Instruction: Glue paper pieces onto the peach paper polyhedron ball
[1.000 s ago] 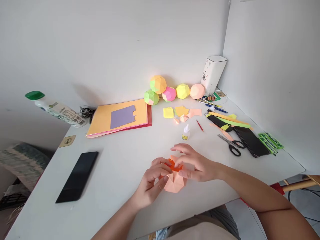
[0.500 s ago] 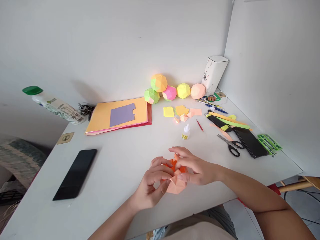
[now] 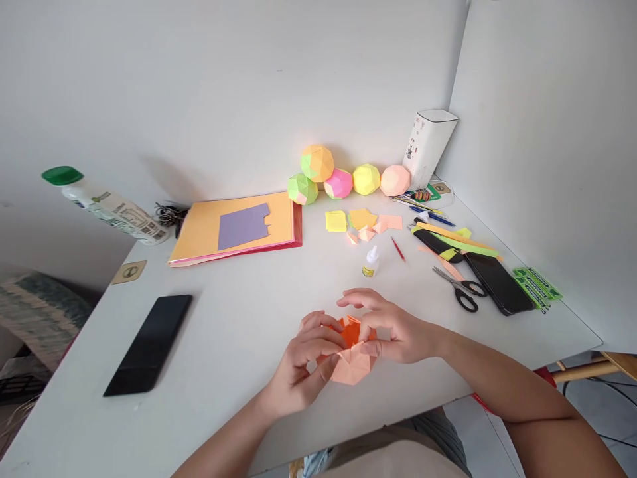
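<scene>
Between my hands is a hollow, many-sided paper ball [image 3: 352, 369] in peach, its top open on a bright orange inside. My left hand [image 3: 304, 362] grips its left side, thumb on the near face and fingers over the rim. With thumb and index finger, my right hand [image 3: 391, 328] pinches the right part of the rim; its other fingers stretch out above. Fingers hide part of the rim. Beyond the hands stands a small white glue bottle [image 3: 371, 261] with a yellow label.
Finished paper balls [image 3: 366, 179] line the wall. Paper pieces [image 3: 361, 219], a red pencil-like stick [image 3: 398, 249], scissors [image 3: 460, 289] and a phone [image 3: 499, 283] lie right. At left are a black phone [image 3: 148, 345], a paper stack [image 3: 199, 229] and a bottle [image 3: 114, 211].
My right thumb and index finger have closed together on the rim. The flap that stuck up there now lies flatter, and more of the orange inside shows.
</scene>
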`<state>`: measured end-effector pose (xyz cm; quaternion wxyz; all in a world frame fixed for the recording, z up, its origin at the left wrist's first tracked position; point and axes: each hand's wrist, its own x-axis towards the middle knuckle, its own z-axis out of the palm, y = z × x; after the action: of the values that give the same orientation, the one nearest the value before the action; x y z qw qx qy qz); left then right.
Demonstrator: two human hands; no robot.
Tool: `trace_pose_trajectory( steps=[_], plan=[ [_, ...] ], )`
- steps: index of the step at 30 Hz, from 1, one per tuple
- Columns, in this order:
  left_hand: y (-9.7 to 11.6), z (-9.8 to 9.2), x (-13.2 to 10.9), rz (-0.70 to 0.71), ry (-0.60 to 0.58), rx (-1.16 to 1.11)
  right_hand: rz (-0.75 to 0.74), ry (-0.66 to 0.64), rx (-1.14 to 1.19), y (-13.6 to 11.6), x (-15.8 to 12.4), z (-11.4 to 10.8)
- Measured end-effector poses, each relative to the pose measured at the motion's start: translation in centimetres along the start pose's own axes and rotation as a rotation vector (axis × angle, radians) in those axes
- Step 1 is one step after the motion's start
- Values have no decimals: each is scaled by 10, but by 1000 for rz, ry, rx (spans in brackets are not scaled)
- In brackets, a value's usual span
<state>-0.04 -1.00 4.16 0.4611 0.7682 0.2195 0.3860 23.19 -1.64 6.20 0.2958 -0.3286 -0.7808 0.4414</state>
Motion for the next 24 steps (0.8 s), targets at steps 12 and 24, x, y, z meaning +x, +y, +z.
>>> trace_pose_trajectory(
  steps=[12, 24],
  plan=[
    [1, 0, -1, -14, -15, 9, -4, 6, -13, 2, 0, 2],
    [0, 1, -2, 27, -5, -10, -437, 168, -338, 4, 6, 5]
  ],
)
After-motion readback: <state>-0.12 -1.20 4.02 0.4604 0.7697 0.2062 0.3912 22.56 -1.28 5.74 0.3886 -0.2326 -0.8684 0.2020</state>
